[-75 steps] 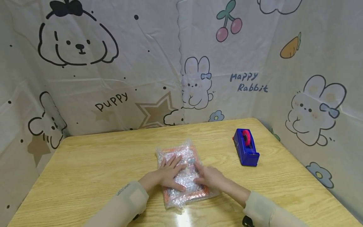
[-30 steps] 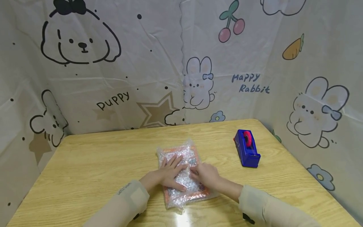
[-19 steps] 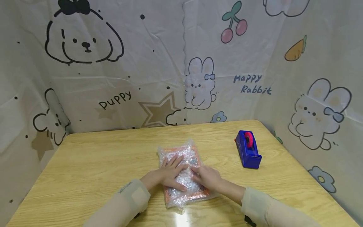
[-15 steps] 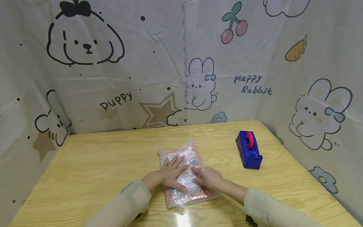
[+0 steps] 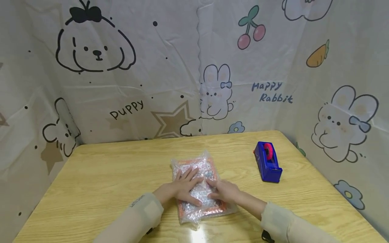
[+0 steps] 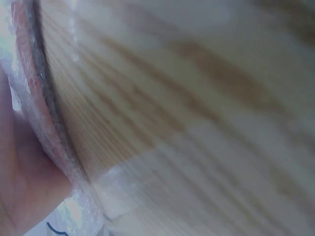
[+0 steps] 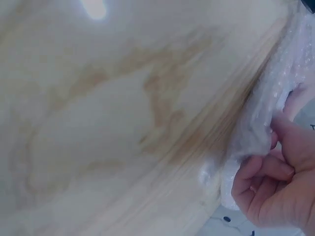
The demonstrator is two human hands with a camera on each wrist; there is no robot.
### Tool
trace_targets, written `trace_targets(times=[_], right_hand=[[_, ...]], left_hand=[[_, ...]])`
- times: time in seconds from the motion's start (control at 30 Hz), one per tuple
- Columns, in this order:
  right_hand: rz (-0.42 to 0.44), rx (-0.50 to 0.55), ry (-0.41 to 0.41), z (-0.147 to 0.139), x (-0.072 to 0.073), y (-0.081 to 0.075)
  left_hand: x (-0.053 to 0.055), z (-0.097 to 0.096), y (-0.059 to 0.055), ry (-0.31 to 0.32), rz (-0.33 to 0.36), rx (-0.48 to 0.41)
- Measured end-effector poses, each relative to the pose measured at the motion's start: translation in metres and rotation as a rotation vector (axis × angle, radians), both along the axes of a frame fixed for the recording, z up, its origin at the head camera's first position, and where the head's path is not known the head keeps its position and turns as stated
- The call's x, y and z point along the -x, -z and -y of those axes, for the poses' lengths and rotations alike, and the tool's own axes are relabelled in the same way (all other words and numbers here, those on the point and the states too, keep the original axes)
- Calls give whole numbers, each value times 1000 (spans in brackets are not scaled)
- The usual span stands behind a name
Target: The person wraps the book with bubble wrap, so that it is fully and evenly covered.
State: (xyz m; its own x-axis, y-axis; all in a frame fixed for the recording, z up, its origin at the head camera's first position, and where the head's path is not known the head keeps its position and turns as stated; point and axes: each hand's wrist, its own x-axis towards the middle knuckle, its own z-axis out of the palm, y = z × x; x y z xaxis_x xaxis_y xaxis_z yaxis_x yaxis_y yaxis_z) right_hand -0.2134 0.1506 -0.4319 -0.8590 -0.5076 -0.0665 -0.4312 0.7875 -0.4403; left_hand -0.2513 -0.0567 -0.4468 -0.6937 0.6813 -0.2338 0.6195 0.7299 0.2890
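A flat, orange-bordered rectangular item wrapped in bubble wrap (image 5: pixel 197 216) lies on the wooden table. My left hand (image 5: pixel 185 189) rests on top of it, fingers spread and palm down. In the left wrist view, the wrapped package's edge (image 6: pixel 37 88) runs past the side of that hand (image 6: pixel 29 172). My right hand (image 5: pixel 226 192) is on the package's right part, index finger and thumb apart, tips on the wrap. Its other fingers (image 7: pixel 261 177) are curled in the right wrist view, close against the bubble wrap (image 7: pixel 253 118).
A blue tape dispenser (image 5: pixel 268 165) with a pink-red core stands at the right of the wooden table (image 5: pixel 121 172). Behind and beside the table hangs a pale cloth (image 5: pixel 170 74) printed with cartoon animals.
My right index finger and thumb drew in on the wrap, then spread apart again. The left hand stays flat on the package. The head view has shifted slightly.
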Motion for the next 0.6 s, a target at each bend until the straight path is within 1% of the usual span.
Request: trace_targets(times=[0.1, 0.2, 0.27, 0.37, 0.47, 0.53, 0.6], right_hand=[[68, -2, -20, -4, 2, -1], [161, 29, -41, -8, 5, -1], [190, 64, -61, -12, 7, -1], [222, 139, -109, -19, 11, 2], [196, 179, -144, -26, 12, 2], [125, 157, -145, -30, 9, 0], [36, 111, -121, -34, 6, -4]], left_hand=[[-1, -1, 0, 9, 8, -2], [-1, -2, 0, 16, 9, -3], [-1, -3, 0, 15, 1, -1], [0, -2, -2, 15, -37, 24], [-3, -1, -6, 14, -90, 50], [-7, 0, -7, 8, -123, 47], [-11, 0, -7, -1, -157, 31]])
